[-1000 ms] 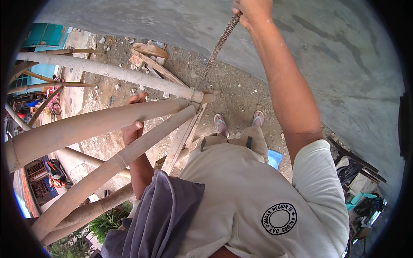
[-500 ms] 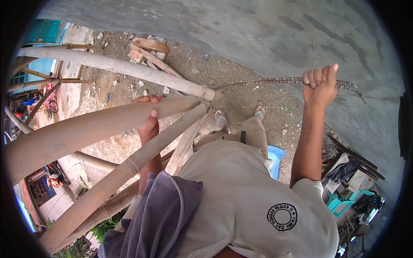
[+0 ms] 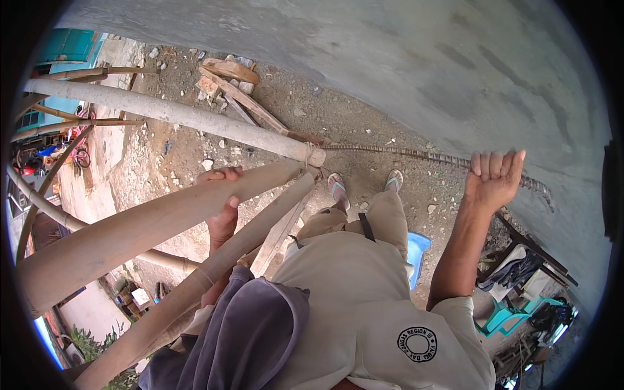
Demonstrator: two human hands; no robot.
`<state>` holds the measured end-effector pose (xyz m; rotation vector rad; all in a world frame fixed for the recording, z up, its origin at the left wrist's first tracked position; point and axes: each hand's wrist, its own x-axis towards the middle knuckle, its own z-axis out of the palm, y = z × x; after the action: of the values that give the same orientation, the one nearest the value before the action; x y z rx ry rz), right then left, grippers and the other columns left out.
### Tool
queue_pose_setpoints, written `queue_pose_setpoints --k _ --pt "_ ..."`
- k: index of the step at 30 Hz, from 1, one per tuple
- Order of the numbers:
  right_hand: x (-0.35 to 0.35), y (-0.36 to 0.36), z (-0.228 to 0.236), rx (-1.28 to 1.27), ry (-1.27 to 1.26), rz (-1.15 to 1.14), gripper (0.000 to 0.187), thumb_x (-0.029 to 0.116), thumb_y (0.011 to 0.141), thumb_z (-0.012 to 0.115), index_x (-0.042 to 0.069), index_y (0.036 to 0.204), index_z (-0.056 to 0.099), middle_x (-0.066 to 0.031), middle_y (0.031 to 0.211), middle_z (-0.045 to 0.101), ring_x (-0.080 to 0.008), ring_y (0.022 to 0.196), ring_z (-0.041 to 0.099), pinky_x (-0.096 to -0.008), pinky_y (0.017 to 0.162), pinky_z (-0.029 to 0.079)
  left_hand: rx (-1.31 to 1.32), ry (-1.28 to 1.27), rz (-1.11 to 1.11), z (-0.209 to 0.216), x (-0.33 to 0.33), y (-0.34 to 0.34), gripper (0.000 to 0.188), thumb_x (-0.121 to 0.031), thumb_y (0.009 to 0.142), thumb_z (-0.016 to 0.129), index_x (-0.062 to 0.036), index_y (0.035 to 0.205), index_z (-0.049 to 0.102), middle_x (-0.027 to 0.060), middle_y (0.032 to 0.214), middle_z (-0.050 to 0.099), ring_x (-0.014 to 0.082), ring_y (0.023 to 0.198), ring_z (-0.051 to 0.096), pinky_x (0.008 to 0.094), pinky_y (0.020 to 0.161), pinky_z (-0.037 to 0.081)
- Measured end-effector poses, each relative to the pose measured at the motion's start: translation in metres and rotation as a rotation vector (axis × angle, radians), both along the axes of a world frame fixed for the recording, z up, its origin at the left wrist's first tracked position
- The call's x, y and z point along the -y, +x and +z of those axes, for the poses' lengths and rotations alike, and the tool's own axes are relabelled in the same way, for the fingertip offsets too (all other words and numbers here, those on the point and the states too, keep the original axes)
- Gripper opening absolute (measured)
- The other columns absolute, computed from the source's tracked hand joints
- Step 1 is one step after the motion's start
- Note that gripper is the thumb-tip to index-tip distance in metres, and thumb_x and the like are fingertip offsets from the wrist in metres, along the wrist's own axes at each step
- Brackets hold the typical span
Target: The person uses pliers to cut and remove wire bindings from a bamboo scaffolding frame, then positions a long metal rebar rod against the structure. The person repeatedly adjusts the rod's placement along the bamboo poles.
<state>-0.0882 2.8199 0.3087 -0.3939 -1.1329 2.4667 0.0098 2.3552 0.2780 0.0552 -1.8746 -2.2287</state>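
My right hand (image 3: 494, 182) is closed in a fist around a ribbed steel bar (image 3: 416, 153), whose bent end sticks out beyond it at the right. The bar's other end reaches the lashed ends of the bamboo poles; I cannot tell whether it goes inside one. My left hand (image 3: 224, 205) wraps around a thick bamboo pole (image 3: 156, 218), thumb on the near side. Another long pole (image 3: 175, 114) lies along its far side, and a third bamboo pole (image 3: 260, 237) along its near side. Their ends meet at a tie (image 3: 309, 159) in front of me.
A grey wall (image 3: 403, 58) rises ahead and to the right. Wood pieces (image 3: 244, 97) and rubble lie on the dirt ground beyond the poles. A blue plastic item (image 3: 417, 250) is beside my leg; a teal chair (image 3: 513, 315) stands at the right. More bamboo crosses at the left.
My right hand has come lower in view with the steel bar, which now slopes down toward the right. My left hand keeps its hold on the pole; the view has shifted slightly.
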Motion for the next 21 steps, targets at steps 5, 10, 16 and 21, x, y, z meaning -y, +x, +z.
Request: queue_pose_setpoints --k 5,10,16,21 --pt "0.095 -0.092 0.026 -0.045 0.331 0.213 0.055 0.05 0.104 0.053 0.017 0.064 0.034 0.0054 0.053 0.023 -0.0095 0.046 0.025 -0.0292 0.045 0.023 0.021 -0.004 0.044 0.003 -0.007 0.002 0.059 -0.024 0.077 0.085 -0.0106 0.122 0.05 0.0086 0.112 0.058 0.0294 0.116 0.055 0.0512 0.113 0.035" --pt "0.171 -0.153 0.004 0.16 0.643 0.283 0.053 0.049 0.103 0.054 0.015 0.064 0.044 0.0021 0.054 0.043 -0.0113 0.043 0.041 -0.0319 0.04 0.031 0.036 -0.005 0.128 0.002 -0.013 -0.002 0.063 -0.028 0.074 0.088 -0.0121 0.121 0.05 0.008 0.11 0.058 0.0284 0.114 0.055 0.0514 0.115 0.033" --pt "0.206 -0.179 -0.022 -0.036 0.546 0.425 0.06 0.055 0.103 0.052 0.015 0.063 0.033 0.0031 0.051 0.032 -0.0089 0.044 0.032 -0.0291 0.042 0.026 0.041 -0.002 0.141 -0.005 -0.009 -0.003 0.063 -0.029 0.07 0.088 -0.0144 0.118 0.05 0.0054 0.104 0.054 0.0271 0.109 0.054 0.0518 0.115 0.036" --pt "0.241 -0.207 -0.049 0.171 0.612 0.428 0.055 0.051 0.103 0.054 0.015 0.064 0.04 0.0033 0.053 0.038 -0.0095 0.044 0.037 -0.0294 0.042 0.029 0.065 -0.01 0.156 -0.01 -0.004 -0.001 0.068 -0.035 0.066 0.094 -0.0154 0.114 0.05 0.0032 0.1 0.055 0.0256 0.106 0.054 0.0532 0.114 0.037"
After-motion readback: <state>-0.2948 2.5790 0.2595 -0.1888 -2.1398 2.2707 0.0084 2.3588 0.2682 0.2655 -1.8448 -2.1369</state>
